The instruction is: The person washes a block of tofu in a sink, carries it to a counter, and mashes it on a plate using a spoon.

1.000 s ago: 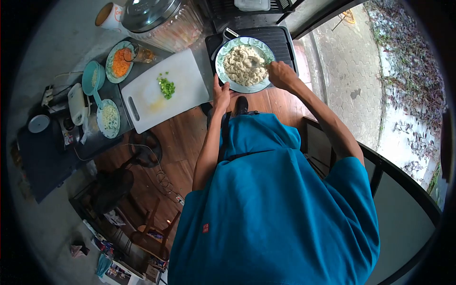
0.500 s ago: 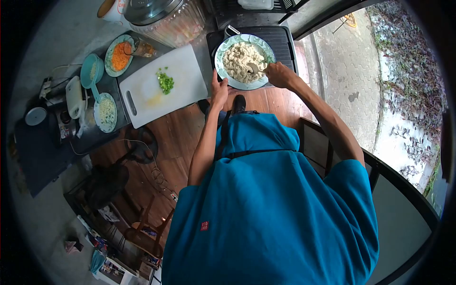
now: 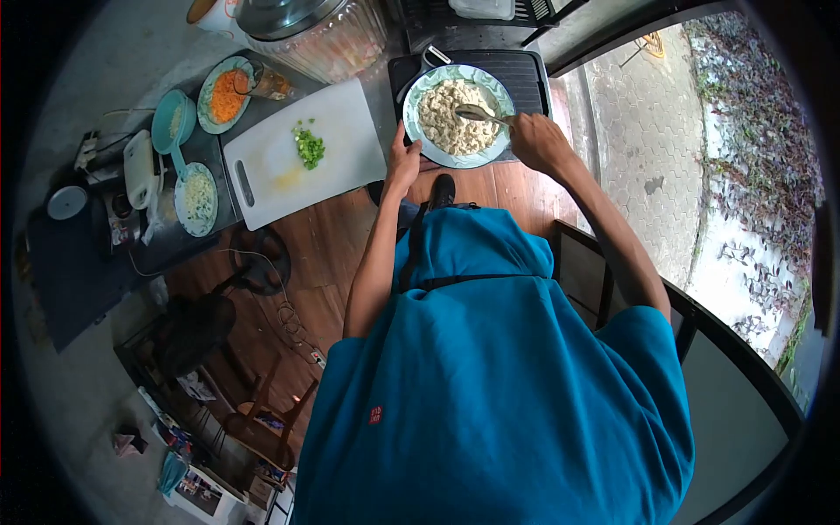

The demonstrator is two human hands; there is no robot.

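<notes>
A wide bowl with a green-patterned rim [image 3: 497, 90] sits on a black ridged griddle [image 3: 528, 83]. It holds a pale, crumbly mixture [image 3: 451, 133]. My left hand [image 3: 404, 164] grips the bowl's near left edge, thumb at the rim. In my right hand [image 3: 537, 143] is a metal spoon [image 3: 477, 113], its head lying over the top of the mixture. The fingers are closed round the handle. Left of the bowl, a white cutting board [image 3: 350, 114] carries a small heap of chopped green onion [image 3: 309, 149].
Beyond the board are a plate of grated carrot [image 3: 229, 96], a glass [image 3: 273, 85], a turquoise sieve [image 3: 166, 122] and a plate of chopped white pieces [image 3: 198, 199]. A large lidded clear container [image 3: 328, 44] stands behind. A fan [image 3: 261, 261] is on the floor.
The spoon's head has come up out of the mixture and moved toward the bowl's far side. My right hand has shifted slightly right; my left hand keeps its grip.
</notes>
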